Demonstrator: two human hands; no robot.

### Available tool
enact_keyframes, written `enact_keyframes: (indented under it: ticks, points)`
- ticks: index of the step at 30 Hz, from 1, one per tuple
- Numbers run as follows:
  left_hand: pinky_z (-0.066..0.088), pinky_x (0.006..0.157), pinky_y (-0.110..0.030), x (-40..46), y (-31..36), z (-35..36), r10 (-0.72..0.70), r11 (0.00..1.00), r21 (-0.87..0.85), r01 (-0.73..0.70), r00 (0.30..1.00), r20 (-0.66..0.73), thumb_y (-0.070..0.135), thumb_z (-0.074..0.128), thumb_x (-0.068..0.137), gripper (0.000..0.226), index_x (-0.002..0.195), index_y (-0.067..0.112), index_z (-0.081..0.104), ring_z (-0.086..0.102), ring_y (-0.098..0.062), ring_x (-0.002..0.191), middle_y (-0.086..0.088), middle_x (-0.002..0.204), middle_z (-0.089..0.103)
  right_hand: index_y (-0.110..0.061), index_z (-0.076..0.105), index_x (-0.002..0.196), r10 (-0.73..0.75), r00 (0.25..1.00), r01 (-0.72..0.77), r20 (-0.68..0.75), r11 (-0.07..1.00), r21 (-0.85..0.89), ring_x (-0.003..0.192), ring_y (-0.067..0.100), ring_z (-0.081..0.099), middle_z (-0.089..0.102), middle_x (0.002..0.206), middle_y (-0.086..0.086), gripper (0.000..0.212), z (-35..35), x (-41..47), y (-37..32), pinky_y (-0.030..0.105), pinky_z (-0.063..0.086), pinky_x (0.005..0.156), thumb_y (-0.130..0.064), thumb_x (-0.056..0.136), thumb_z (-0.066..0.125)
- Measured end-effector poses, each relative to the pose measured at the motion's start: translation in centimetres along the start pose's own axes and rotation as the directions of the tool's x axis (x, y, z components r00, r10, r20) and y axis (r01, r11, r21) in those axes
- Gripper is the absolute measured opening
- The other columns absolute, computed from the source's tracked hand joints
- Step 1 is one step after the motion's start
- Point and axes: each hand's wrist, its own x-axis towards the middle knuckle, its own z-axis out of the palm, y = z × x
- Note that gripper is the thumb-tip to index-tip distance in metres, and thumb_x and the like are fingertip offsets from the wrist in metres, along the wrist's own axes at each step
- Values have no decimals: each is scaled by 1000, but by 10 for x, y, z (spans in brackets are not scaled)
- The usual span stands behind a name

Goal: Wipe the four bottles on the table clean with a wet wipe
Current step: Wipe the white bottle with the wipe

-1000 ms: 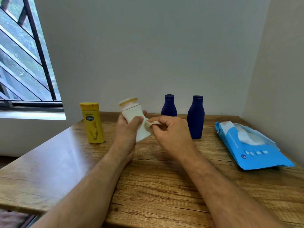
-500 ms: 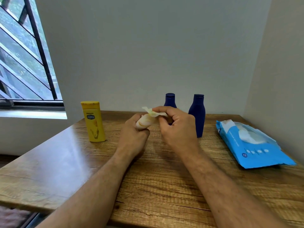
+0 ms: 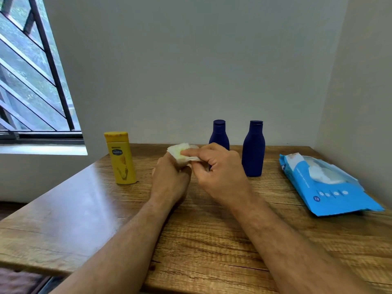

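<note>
My left hand grips a small white bottle above the middle of the wooden table; my fingers hide most of it. My right hand pinches a white wet wipe and presses it against the bottle's exposed end. A yellow bottle stands upright to the left. Two dark blue bottles stand upright behind my hands: one is partly hidden by my right hand, the other is just to its right.
A blue pack of wet wipes lies at the table's right side with its flap open and a wipe showing. Walls close off the back and right. A barred window is at the left.
The white bottle was tipped from upright to lying in my left hand, and both hands rose slightly. My right hand moved the wipe from the bottle's side to its end.
</note>
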Motion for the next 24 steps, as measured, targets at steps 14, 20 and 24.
enact_keyframes:
  ticks: [14,20,24]
  points:
    - [57,86,-49,1,-7,5,-71,994,82,70,997,3,40,54,79,34,112,35,62,64,-22,98,3,103,68,-29,71,116,2,999,1,49,998,-56,102,1,57,67,110,-7,29,-2,0,0,12,47,93,-15,91,65]
    - [55,84,-46,-6,4,2,50,991,116,-59,996,77,28,59,81,35,115,33,59,62,-16,94,8,100,65,-32,67,123,178,984,-178,-20,984,-20,80,5,58,63,97,-6,34,-6,5,10,13,48,74,-15,95,58]
    - [55,84,-40,-10,9,5,110,993,34,-114,988,107,22,61,93,33,123,30,50,59,-9,93,9,104,62,-26,69,121,288,944,-277,-161,957,87,69,-2,61,71,93,-13,31,-13,7,13,9,48,63,-13,96,59]
